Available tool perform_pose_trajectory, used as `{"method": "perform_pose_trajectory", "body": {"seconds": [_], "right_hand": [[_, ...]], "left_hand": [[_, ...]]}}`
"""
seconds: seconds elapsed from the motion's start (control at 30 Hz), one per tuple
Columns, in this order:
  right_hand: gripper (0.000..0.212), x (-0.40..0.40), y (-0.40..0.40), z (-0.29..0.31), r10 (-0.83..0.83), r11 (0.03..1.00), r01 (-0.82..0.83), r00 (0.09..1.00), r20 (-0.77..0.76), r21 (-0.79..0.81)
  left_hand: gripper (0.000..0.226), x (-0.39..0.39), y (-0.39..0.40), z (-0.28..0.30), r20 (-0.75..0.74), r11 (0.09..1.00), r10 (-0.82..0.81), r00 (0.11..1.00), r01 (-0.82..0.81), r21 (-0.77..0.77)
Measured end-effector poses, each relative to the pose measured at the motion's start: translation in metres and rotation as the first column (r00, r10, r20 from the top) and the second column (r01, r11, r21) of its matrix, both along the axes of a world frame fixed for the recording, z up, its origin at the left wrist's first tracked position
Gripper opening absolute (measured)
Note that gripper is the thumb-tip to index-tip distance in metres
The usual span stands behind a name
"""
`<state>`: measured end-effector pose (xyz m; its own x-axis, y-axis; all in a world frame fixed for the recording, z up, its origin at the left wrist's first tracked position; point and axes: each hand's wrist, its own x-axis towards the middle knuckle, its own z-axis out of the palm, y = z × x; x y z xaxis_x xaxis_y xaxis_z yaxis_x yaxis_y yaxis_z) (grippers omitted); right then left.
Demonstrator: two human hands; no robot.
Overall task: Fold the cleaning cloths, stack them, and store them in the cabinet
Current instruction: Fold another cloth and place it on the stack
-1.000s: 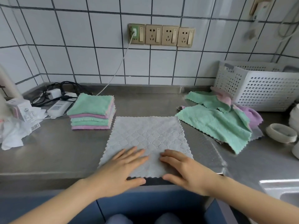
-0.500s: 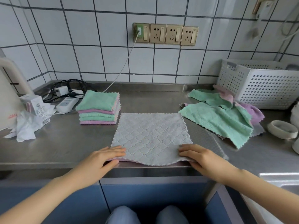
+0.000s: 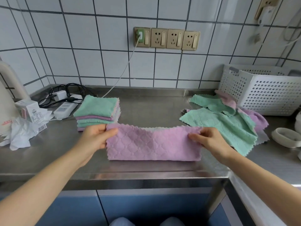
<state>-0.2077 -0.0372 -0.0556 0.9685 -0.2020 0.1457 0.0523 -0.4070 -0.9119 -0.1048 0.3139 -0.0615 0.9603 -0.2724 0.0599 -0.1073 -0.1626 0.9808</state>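
A quilted cloth (image 3: 153,145), pink side out and grey inside, lies folded in half on the steel counter (image 3: 153,110). My left hand (image 3: 96,137) pinches its upper left corner and my right hand (image 3: 206,139) pinches its upper right corner, holding the top edge slightly raised. Behind my left hand sits a stack of folded cloths (image 3: 96,111), green on top with pink ones between. To the right is a loose pile of unfolded cloths (image 3: 224,121), mostly green with pink and grey showing. Blue cabinet fronts (image 3: 146,207) run below the counter.
A white perforated basket (image 3: 263,93) stands at the back right. A white round dish (image 3: 286,139) sits near the right edge. At the left are a power strip (image 3: 65,108) with black cables, a small carton (image 3: 28,110), crumpled white plastic (image 3: 21,134) and a white kettle (image 3: 6,101).
Both hands took the flat cloth's near corners and carried the near edge up and away, folding it in half so the pink underside now faces me.
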Motion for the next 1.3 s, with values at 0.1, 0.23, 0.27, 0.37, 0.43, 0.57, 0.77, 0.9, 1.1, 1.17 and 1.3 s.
{"method": "perform_pose_trajectory", "body": {"seconds": [0.1, 0.23, 0.27, 0.37, 0.43, 0.57, 0.77, 0.9, 1.1, 1.17, 1.3], "right_hand": [[0.024, 0.043, 0.001, -0.005, -0.139, 0.988, 0.145, 0.985, -0.104, 0.059], [0.025, 0.074, -0.006, -0.027, -0.266, 0.953, 0.229, 0.945, -0.189, -0.198], [0.028, 0.076, -0.007, -0.031, -0.297, 0.940, 0.251, 0.935, -0.196, -0.229], [0.043, 0.080, -0.011, -0.038, -0.342, 0.926, 0.300, 0.924, -0.170, -0.232], [0.045, 0.081, -0.012, -0.040, -0.345, 0.920, 0.304, 0.927, -0.146, -0.246], [0.040, 0.081, -0.012, -0.043, -0.361, 0.909, 0.321, 0.926, -0.115, -0.266], [0.038, 0.084, -0.010, -0.040, -0.416, 0.896, 0.368, 0.891, -0.182, -0.248], [0.030, 0.084, -0.008, -0.040, -0.462, 0.874, 0.408, 0.866, -0.191, -0.265], [0.028, 0.083, -0.005, -0.035, -0.474, 0.870, 0.416, 0.855, -0.213, -0.266], [0.027, 0.078, -0.005, -0.025, -0.457, 0.871, 0.388, 0.866, -0.205, -0.300], [0.020, 0.049, 0.002, -0.017, -0.423, 0.724, 0.363, 0.905, 0.038, -0.587]], "left_hand": [[0.013, 0.039, -0.027, -0.005, 0.042, 0.978, 0.175, 0.984, -0.178, 0.108], [0.016, 0.062, -0.043, -0.028, 0.107, 0.927, 0.231, 0.967, -0.252, 0.278], [0.020, 0.063, -0.044, -0.035, 0.120, 0.914, 0.249, 0.961, -0.274, 0.299], [0.032, 0.067, -0.043, -0.045, 0.207, 0.883, 0.286, 0.935, -0.341, 0.321], [0.032, 0.070, -0.044, -0.045, 0.269, 0.864, 0.265, 0.926, -0.352, 0.360], [0.026, 0.073, -0.047, -0.047, 0.357, 0.822, 0.257, 0.898, -0.397, 0.409], [0.026, 0.076, -0.052, -0.047, 0.335, 0.780, 0.275, 0.901, -0.413, 0.471], [0.030, 0.071, -0.061, -0.044, 0.366, 0.707, 0.311, 0.877, -0.471, 0.527], [0.028, 0.063, -0.065, -0.038, 0.367, 0.681, 0.334, 0.868, -0.491, 0.543], [0.023, 0.053, -0.062, -0.031, 0.383, 0.698, 0.328, 0.864, -0.494, 0.518], [0.006, 0.013, -0.054, -0.024, 0.688, 0.625, 0.211, 0.694, -0.637, 0.451]]}}
